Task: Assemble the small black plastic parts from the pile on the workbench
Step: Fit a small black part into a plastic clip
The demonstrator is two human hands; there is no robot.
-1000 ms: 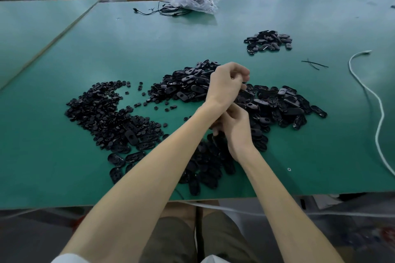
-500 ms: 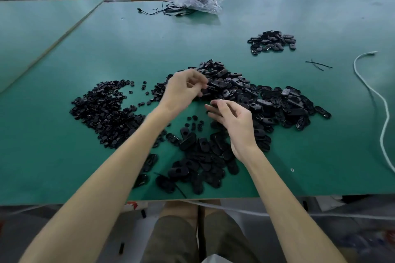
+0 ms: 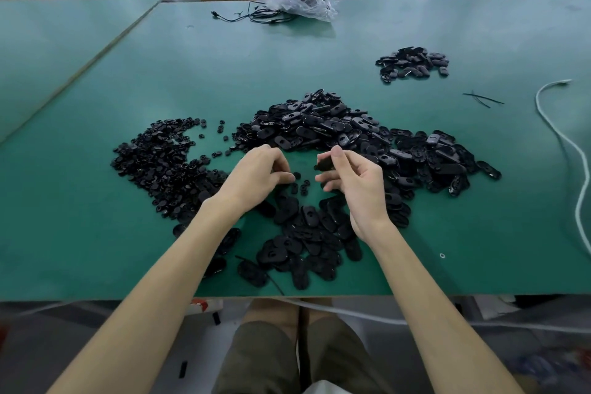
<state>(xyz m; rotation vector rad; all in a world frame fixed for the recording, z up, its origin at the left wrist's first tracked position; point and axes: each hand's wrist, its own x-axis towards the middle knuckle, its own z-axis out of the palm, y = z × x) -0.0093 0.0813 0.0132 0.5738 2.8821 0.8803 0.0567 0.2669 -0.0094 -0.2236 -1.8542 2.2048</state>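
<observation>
Now pinching an oval black part [image 3: 324, 164] between thumb and forefinger of the right hand [image 3: 355, 185], over the small bare gap at the middle of the counter [image 3: 96, 249].

Curling the left hand [image 3: 256, 176] down just beside it, fingertips hiding whatever may be under them; gripping or only touching, impossible to tell. Crowding in on three sides: main pile of ovals [image 3: 335, 131] behind, small round pieces [image 3: 160, 163] at left, near heap [image 3: 303, 233] lying almost at the front edge and partly covered by both forearms. Leaving open green at right as far as the white cable [image 3: 563, 144], itself running off frame.
</observation>
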